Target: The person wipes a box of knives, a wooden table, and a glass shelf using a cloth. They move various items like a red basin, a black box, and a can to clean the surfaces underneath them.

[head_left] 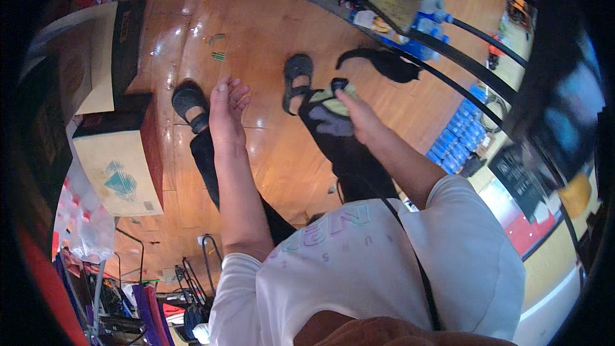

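My left hand [229, 110] is raised above the floor at the left, palm turned inward. Its fingers are loosely curled and apart, with nothing in them. My right hand [360, 113] is over my right trouser leg, its fingers mostly hidden. At its thumb end is a small black object [339, 84], seemingly gripped; blur hides what it is. Yellow-green and grey-purple patches [334, 117] show beside that hand, either cloth or a print on the black trousers. Below the hands are my black clogs [190, 101] on the wooden floor [259, 154].
A black cat [384, 65] is on the floor by a black metal rail [461, 65]. Cardboard boxes [120, 173] stand at left, near a clear plastic bag [91, 230]. Packs of blue bottles [456, 134] lie beyond the rail. Small scraps [218, 56] litter the floor ahead.
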Tool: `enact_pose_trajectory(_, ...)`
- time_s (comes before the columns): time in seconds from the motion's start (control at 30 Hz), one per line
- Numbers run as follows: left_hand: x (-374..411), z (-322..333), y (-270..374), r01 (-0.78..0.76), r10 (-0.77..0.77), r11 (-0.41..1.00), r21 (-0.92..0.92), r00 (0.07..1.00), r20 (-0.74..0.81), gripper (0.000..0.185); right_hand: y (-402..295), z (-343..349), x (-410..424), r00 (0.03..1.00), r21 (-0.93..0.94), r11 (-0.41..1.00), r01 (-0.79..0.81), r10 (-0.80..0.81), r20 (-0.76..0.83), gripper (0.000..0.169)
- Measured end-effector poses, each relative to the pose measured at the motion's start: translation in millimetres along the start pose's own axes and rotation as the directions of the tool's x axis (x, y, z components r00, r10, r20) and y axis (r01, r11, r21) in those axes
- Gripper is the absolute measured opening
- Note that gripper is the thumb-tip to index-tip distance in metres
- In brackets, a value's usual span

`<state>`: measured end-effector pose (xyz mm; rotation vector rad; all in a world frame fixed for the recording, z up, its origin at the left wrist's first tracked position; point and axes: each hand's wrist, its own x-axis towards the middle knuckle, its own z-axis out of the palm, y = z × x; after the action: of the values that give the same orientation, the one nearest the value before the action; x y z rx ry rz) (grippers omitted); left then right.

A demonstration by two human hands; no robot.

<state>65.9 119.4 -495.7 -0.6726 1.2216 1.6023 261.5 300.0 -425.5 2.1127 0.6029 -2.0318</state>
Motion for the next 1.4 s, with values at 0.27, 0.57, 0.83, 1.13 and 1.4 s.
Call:
enact_pose_trajectory(0.27,-124,59,-17,0.197,-0.329,0.907,0.372,0.883,0.335,0.057,15,31,-139,0.981,-0.063,0.997,0.048,-0.036,0.191,0.040)
enact_pose_trajectory(0.57,-180,83,103,0.049,-0.329,0.890,0.453,0.757,0.564,0.063,-9,89,-207,0.908,-0.159,0.922,0.354,-0.298,0.295,0.045)
enact_pose_trajectory(0.83,-222,111,195,-0.209,0.002,0.953,0.221,0.731,0.682,0.031,-55,114,-276,0.758,-0.025,0.838,0.545,-0.479,0.444,0.048)
enact_pose_trajectory(1.13,-290,215,194,-0.223,-0.063,0.936,0.271,0.652,0.755,0.036,-94,49,-345,0.316,-0.173,0.265,0.949,-0.778,0.544,0.056)
enact_pose_trajectory(1.4,-358,272,183,-0.394,0.082,0.899,0.193,0.582,0.809,0.038,-101,-195,-577,-0.345,0.041,-0.344,0.938,-0.938,0.033,0.034)
